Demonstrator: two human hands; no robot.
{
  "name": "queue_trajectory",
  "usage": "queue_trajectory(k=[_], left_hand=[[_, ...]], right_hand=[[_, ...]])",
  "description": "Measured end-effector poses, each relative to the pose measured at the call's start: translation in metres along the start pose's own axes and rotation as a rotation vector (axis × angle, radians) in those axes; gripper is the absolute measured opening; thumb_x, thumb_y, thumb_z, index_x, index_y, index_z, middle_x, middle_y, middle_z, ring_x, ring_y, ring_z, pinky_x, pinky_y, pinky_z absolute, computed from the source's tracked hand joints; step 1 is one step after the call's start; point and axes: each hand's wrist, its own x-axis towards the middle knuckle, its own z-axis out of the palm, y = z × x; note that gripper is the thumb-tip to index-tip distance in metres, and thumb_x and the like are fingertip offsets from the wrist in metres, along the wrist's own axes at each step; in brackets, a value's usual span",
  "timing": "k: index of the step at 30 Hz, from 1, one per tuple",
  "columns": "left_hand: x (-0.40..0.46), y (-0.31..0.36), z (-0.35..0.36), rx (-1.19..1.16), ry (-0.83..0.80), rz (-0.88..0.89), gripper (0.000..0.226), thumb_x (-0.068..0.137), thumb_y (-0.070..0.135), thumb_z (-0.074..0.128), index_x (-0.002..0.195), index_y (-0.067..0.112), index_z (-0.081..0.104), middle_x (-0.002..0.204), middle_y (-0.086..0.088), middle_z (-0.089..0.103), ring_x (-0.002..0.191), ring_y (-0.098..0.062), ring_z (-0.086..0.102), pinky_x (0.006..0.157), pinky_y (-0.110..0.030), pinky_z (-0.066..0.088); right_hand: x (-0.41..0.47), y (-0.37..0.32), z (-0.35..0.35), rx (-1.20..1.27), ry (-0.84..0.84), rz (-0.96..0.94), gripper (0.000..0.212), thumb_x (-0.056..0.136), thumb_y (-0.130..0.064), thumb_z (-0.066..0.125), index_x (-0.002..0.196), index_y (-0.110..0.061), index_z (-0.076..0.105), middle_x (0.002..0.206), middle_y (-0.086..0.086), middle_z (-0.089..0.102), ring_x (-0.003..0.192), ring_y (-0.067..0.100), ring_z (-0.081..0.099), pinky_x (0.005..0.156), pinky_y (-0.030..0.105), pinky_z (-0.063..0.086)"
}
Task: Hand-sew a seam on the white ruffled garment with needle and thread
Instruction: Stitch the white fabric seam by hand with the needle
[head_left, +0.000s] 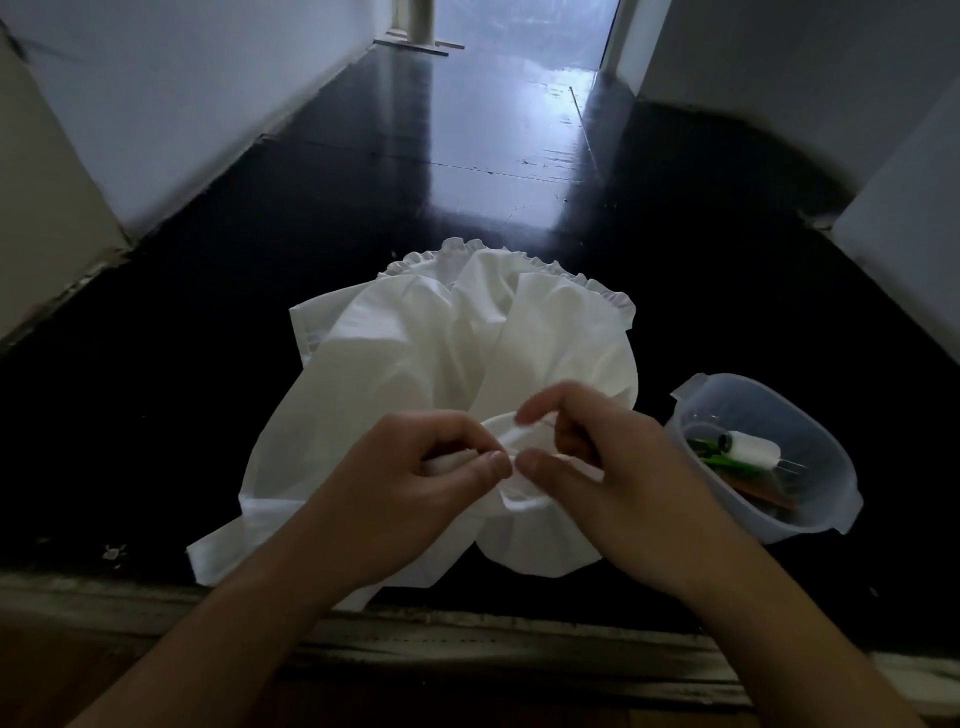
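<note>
Both forearms reach in from the near edge. A fold of the white ruffled garment (415, 358), spread on the dark floor (156, 415), is pinched by the left hand (415, 467), probably to steady the seam. Thumb and forefinger of the right hand (587, 467) are curled at the fold; whether a needle is held cannot be told. A thread spool (753, 449) lies in a plastic tub (841, 504) just right, within reach.

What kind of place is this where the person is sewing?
Most likely the floor of a home, perhaps a hallway. The white garment lies on a glossy dark floor that runs between plain pale walls toward a lit opening, and a clear plastic tub of sewing supplies sits beside it.
</note>
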Motion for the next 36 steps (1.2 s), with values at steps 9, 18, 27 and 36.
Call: queue_trajectory(k=[9,18,27,36], left_hand=[[-0.001,-0.002,-0.005,-0.017,0.047,-0.032,0.011,0.093,0.027,0.075,0.084,0.031,0.081,0.081,0.016,0.077,0.081,-0.003,0.073,0.074,-0.020,0.053],[-0.001,-0.003,-0.003,-0.001,0.018,-0.006,0.009,0.093,0.032,0.073,0.086,0.032,0.078,0.079,0.007,0.075,0.077,-0.017,0.072,0.070,-0.031,0.055],[-0.002,0.001,-0.005,0.030,0.015,-0.011,0.009,0.091,0.030,0.076,0.082,0.031,0.079,0.074,0.015,0.074,0.070,-0.003,0.069,0.063,-0.010,0.046],[-0.004,0.003,-0.006,0.016,0.017,-0.039,0.010,0.091,0.030,0.076,0.082,0.031,0.079,0.077,0.015,0.075,0.074,-0.002,0.071,0.067,-0.010,0.048]], right_hand=[[0.011,0.029,-0.005,-0.233,0.205,0.206,0.018,0.091,-0.024,0.074,0.077,-0.033,0.065,0.069,-0.012,0.062,0.063,0.004,0.058,0.060,0.017,0.043],[0.003,-0.004,0.008,0.094,0.011,0.020,0.016,0.096,-0.022,0.070,0.100,-0.037,0.072,0.065,0.000,0.056,0.059,0.008,0.052,0.059,0.015,0.041],[0.006,0.001,0.006,0.248,0.115,0.055,0.020,0.086,-0.006,0.075,0.071,-0.019,0.075,0.069,0.000,0.069,0.069,0.020,0.065,0.069,0.038,0.053],[0.010,0.016,0.004,-0.185,0.325,0.266,0.018,0.087,-0.015,0.071,0.075,-0.028,0.069,0.060,-0.011,0.059,0.064,0.005,0.059,0.055,0.010,0.041]])
